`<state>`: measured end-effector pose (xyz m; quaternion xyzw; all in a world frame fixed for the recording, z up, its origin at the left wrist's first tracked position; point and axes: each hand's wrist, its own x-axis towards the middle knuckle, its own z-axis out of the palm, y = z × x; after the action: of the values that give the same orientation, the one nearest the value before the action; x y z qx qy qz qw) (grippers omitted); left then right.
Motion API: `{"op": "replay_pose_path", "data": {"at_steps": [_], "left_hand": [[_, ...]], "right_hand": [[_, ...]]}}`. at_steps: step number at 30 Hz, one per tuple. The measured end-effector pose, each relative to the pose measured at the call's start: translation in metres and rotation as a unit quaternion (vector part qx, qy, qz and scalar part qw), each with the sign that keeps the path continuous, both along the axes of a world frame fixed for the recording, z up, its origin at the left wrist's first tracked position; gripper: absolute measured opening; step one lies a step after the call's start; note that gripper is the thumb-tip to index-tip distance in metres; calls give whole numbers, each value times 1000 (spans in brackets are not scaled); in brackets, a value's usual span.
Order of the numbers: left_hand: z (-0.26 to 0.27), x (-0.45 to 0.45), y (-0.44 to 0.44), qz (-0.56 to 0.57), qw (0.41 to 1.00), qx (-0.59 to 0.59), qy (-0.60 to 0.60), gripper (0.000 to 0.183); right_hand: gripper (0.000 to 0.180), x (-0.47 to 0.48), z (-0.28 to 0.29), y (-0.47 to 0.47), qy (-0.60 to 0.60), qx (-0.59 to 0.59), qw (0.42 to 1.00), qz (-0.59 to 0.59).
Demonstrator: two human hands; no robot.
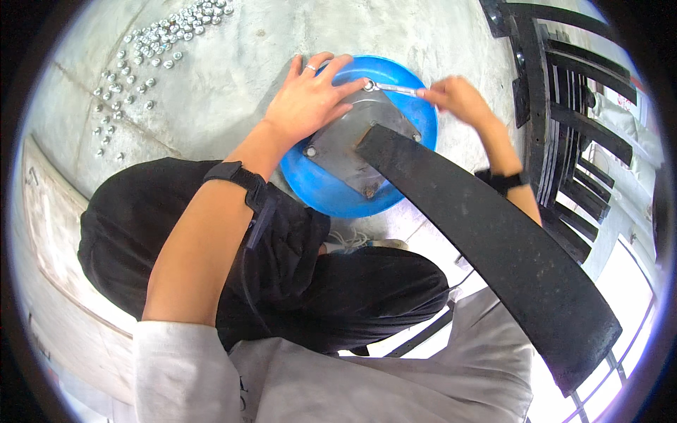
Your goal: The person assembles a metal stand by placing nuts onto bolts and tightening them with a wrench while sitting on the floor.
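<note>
My right hand [455, 100] holds the outer end of a silver wrench [396, 90]. The wrench's ring end sits around a bolt head at the top corner of a grey metal mounting plate [344, 169]. My left hand [312, 95], with a ring on one finger, rests spread over the plate's upper left side, its index fingertip at the wrench's ring end. Bolts [310, 152] show at the plate's other corners. Beneath the plate is a round blue base [317, 195]. A curved black bar [476, 227] rises from the plate towards the lower right.
Many shiny dome nuts [174, 31] lie scattered on the concrete floor [211, 95] at the upper left. Stacked black metal frames [539, 106] stand along the right. A pale, curved-looking panel [58, 211] is at the left edge. My bent legs are close below the base.
</note>
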<state>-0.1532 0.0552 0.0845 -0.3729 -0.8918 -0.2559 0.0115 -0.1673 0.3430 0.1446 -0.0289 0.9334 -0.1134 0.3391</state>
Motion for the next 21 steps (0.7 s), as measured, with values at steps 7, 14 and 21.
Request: {"op": "replay_pose_path", "data": {"at_steps": [7, 14, 21], "left_hand": [[-1, 0, -3, 1, 1000, -6, 3, 46], [-2, -2, 0, 13, 1000, 10, -6, 52], [-1, 0, -2, 2, 1000, -8, -9, 47]], "right_hand": [[47, 65, 13, -37, -58, -111, 977, -174], [48, 25, 62, -23, 104, -15, 994, -41], [51, -4, 31, -21, 25, 58, 997, 39]]}}
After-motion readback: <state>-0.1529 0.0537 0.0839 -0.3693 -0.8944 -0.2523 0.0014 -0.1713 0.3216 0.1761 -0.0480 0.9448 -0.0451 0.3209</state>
